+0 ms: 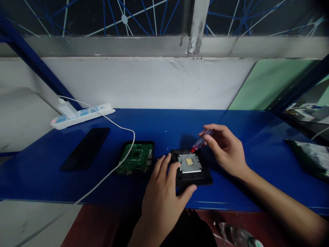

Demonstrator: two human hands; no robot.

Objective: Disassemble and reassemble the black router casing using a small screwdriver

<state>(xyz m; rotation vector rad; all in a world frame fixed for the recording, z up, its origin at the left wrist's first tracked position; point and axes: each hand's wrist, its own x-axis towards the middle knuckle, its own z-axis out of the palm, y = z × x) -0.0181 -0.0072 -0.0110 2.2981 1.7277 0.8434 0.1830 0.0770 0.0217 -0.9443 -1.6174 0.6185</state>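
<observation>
My right hand (pixel 226 147) grips a screwdriver (pixel 203 140) by its clear handle, with a red collar below the fingers. Its thin shaft slants down left to the edge of a silver metal plate (pixel 195 167), which has a small yellowish pad on it. The plate lies inside a black plastic cover (pixel 197 179) on the table. My left hand (pixel 164 181) rests along the cover's left and front edges, fingers spread. Just left of that hand, a green circuit board (pixel 135 156) sits in a black case. The exact screwdriver tip is hard to make out.
A dark, flat phone-like slab (pixel 86 149) lies on the blue table (pixel 169 120). Behind it stands a white power strip (pixel 83 115) with a plugged-in adapter. A white cable (pixel 102 180) crosses over the circuit board. A packaged item (pixel 311 156) lies at far right; a plastic bottle (pixel 238 235) is below the front edge.
</observation>
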